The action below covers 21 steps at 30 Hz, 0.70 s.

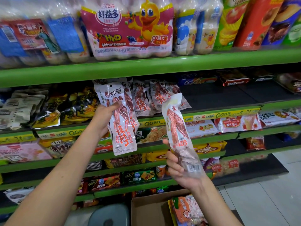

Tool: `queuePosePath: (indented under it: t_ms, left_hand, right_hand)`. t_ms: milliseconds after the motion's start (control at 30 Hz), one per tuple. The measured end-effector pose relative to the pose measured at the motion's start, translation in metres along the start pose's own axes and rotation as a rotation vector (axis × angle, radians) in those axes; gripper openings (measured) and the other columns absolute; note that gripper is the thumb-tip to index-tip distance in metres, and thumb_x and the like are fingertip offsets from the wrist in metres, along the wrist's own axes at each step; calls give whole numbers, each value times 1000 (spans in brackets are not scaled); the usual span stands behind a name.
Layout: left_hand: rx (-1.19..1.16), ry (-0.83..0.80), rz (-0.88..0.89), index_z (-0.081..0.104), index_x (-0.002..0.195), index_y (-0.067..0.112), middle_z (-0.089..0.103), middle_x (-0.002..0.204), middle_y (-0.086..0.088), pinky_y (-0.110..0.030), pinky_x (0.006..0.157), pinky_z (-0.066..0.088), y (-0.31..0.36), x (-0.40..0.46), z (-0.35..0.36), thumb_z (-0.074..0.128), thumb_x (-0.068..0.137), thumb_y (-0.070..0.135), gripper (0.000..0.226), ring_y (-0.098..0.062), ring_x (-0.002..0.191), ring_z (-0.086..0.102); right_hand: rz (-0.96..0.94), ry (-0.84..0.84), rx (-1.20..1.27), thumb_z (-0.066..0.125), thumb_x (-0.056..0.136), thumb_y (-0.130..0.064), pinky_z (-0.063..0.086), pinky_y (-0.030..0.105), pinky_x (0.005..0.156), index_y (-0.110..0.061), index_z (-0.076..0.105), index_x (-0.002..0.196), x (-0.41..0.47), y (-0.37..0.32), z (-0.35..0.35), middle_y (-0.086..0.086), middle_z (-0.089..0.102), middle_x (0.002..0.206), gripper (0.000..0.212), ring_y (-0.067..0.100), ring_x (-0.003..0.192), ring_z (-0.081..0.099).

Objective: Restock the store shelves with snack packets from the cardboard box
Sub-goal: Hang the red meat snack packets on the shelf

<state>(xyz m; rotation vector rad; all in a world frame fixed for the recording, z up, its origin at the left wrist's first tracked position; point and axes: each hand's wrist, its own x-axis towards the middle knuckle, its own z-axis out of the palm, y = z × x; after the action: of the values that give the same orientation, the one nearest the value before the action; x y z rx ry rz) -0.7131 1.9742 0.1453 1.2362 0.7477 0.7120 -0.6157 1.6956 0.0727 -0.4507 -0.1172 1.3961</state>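
My left hand [104,118] grips a small stack of white-and-red snack packets [121,121] in front of the second green shelf [219,106]. More of the same packets [146,98] stand on that shelf just behind. My right hand [177,167] holds another white-and-red packet [177,128] by its lower end, upright, to the right of the first. The cardboard box [146,209] stands open on the floor below, with an orange snack bag [185,209] inside.
The second shelf is bare black to the right of the packets [228,95]. Drink multipacks [130,28] fill the top shelf. Lower shelves carry biscuits and snacks [234,124]. A grey stool [109,214] sits left of the box. Tiled floor [268,193] lies to the right.
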Motion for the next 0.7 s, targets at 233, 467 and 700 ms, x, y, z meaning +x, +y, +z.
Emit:
queuePosePath:
  t_ms: [233, 467, 700]
  left_hand:
    - [34, 19, 16, 62, 104, 16, 78, 82, 13, -13, 55, 54, -3, 6, -1, 72, 92, 21, 16, -2, 75, 74]
    - [58, 39, -1, 53, 94, 24, 71, 72, 20, -8, 51, 46, -6, 13, -3, 75, 89, 27, 23, 16, 57, 62]
    - [44, 19, 19, 57, 105, 18, 75, 82, 15, -7, 50, 49, -9, 17, -7, 76, 89, 24, 26, 10, 68, 70]
  right_hand:
    - [-217, 268, -665, 94, 56, -6, 59, 34, 68, -21, 57, 128, 4, -6, 12, 11, 76, 103, 82, 27, 85, 74]
    - [-332, 410, -709, 79, 65, -2, 60, 43, 79, -23, 58, 124, 4, -7, 26, 4, 78, 96, 67, 26, 92, 74]
    - [-395, 453, -813, 68, 88, 2, 58, 33, 81, -32, 60, 123, 13, -42, 29, -9, 76, 104, 49, 15, 97, 73]
